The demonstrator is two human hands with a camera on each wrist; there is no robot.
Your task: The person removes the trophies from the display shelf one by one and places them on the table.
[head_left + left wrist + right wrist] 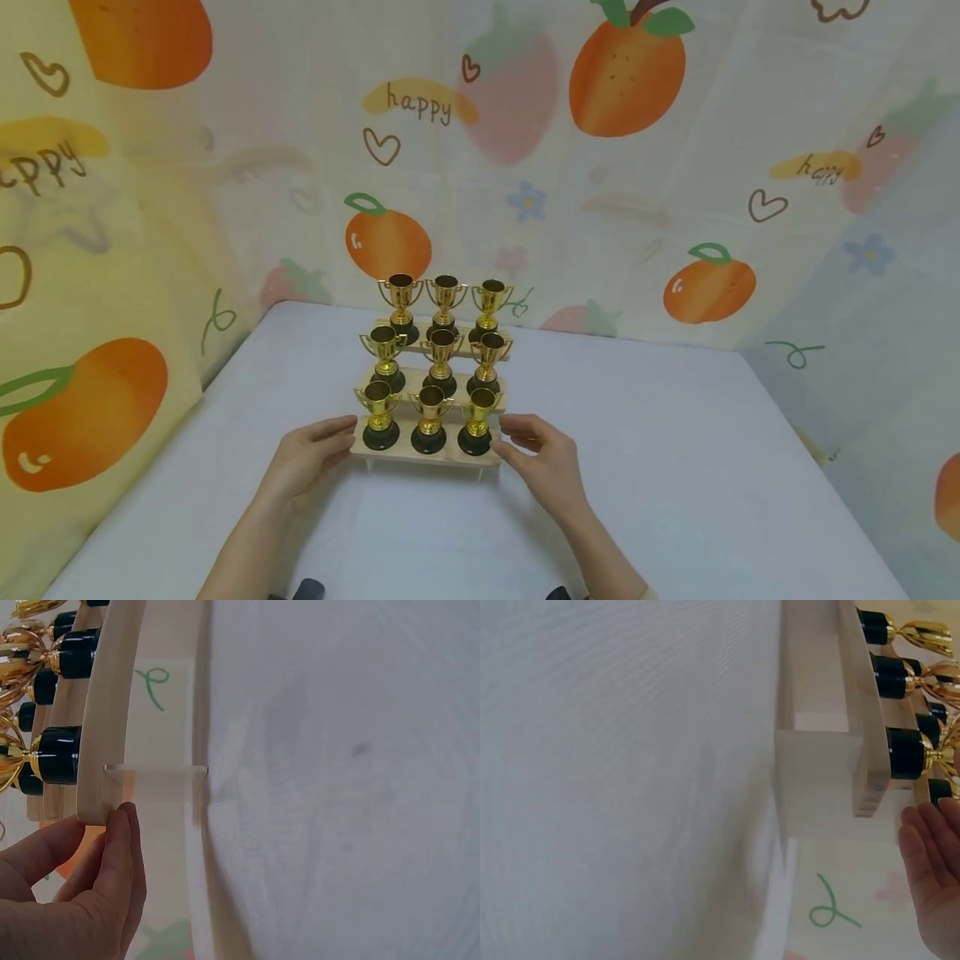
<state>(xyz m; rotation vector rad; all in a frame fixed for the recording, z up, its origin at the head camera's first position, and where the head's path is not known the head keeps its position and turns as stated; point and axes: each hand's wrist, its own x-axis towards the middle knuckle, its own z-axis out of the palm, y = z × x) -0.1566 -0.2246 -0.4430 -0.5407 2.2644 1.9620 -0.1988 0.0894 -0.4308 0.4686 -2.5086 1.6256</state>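
Observation:
A tiered wooden display stand (465,458) stands on the table, raised on thin clear supports. Small gold trophy cups with black bases fill its three steps, three to a step, among them the front middle cup (430,408). At the stand's left end, my left hand (303,454) pinches the corner of the front board (105,720), thumb on the cup side and fingertips at the underside. My right hand (546,462) is at the right end, its fingers fairly straight beside the front right cup (906,754). Its thumb is outside the right wrist view.
A white cloth covers the table (660,467). Behind it and along both sides hangs a fabric backdrop (480,167) printed with oranges, strawberries, hearts and the word happy. Dark objects (309,589) show at the bottom edge near the forearms.

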